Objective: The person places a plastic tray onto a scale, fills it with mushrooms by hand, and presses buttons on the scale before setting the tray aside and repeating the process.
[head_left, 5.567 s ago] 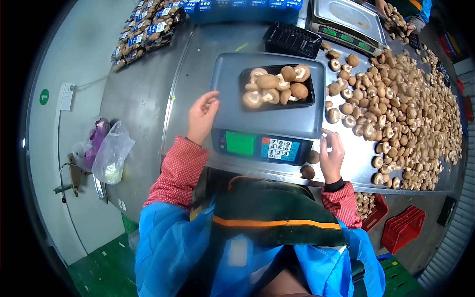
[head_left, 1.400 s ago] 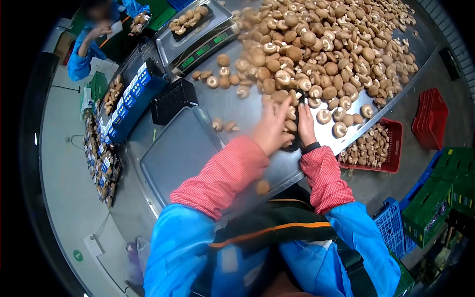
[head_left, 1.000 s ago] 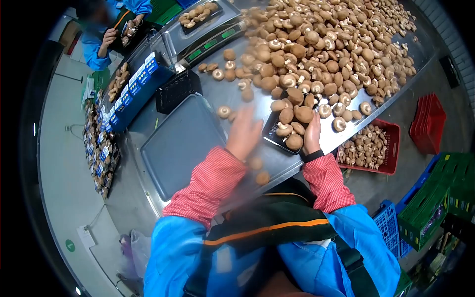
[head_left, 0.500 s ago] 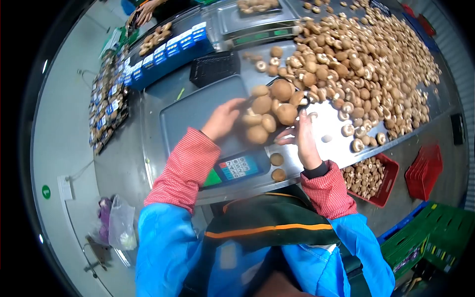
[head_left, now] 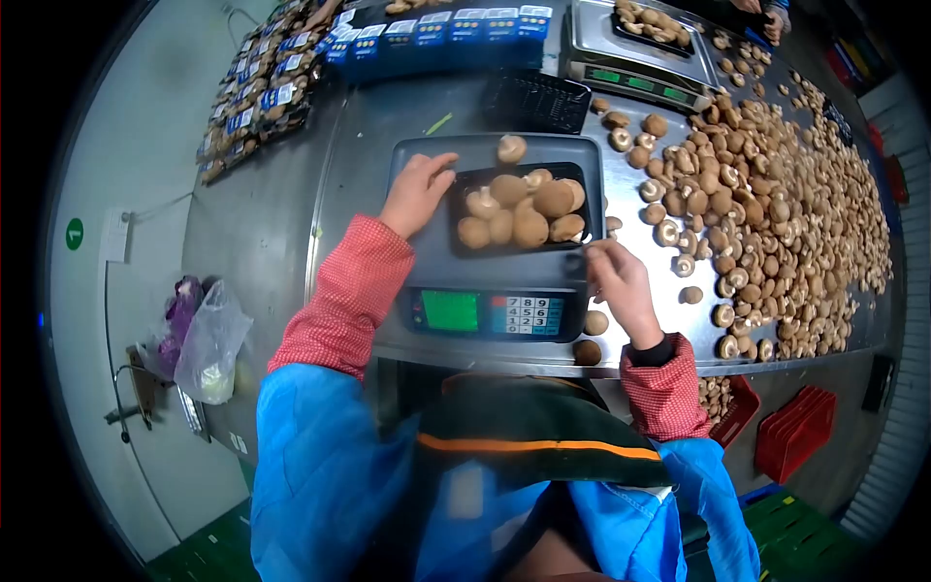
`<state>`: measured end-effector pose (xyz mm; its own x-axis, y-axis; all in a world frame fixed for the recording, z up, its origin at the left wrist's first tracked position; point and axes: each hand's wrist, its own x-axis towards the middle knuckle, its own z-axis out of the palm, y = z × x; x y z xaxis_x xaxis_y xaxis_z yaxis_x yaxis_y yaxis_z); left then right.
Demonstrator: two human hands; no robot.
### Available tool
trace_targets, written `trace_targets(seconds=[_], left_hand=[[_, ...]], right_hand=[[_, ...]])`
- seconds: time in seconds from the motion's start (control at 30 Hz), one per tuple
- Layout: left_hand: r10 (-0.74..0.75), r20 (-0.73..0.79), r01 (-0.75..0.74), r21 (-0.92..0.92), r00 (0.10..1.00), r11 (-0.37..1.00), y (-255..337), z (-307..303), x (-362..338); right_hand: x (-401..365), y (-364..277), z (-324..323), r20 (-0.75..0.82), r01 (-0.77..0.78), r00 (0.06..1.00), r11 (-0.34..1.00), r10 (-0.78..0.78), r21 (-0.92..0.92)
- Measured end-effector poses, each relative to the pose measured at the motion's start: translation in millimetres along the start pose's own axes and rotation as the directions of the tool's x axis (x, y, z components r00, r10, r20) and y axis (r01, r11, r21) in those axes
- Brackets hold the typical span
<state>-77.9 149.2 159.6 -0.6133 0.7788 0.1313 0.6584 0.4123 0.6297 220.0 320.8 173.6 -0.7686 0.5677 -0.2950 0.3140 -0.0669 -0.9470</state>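
A black tray [head_left: 469, 242] of brown-capped mushrooms [head_left: 530, 225] rests on the plate of a digital scale [head_left: 427, 260]. Its green display [head_left: 451, 311] and keypad face me. Behind the tray, one loose mushroom [head_left: 511, 148] is at the plate's far side. My left hand [head_left: 415, 197] is open over the plate's left side, just left of the tray, with nothing in its fingers. Near the scale's right edge is my right hand [head_left: 623, 291], its thumb and fingers bent but apart at the tray's near right corner. Slight blur hides whether they touch it.
Many loose mushrooms [head_left: 766, 233] are heaped on the steel table [head_left: 364, 116] at right. Behind are a black tray [head_left: 538, 100], another scale [head_left: 640, 58] and blue boxes [head_left: 446, 39]. Packed mushrooms [head_left: 262, 92] lie left; red crates [head_left: 795, 432] stand below right.
The mushroom tray, held between my hands above the scale's right side, now sits on its plate. Both hands have drawn away from the mushrooms. My view has shifted and turned.
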Motion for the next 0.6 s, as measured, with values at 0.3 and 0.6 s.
trace_targets(seconds=[0.3, 0.6], left_hand=[[-0.052, -0.187, 0.014, -0.202, 0.981, 0.979, 4, -17, -26], [0.139, -0.061, -0.143, -0.079, 0.988, 0.987, 34, 16, 55]], right_hand=[[46, -35, -8, -0.106, 0.382, 0.831, 0.698, -0.546, -0.606], [36, -17, 12, -0.212, 0.358, 0.870, 0.865, -0.446, -0.353]])
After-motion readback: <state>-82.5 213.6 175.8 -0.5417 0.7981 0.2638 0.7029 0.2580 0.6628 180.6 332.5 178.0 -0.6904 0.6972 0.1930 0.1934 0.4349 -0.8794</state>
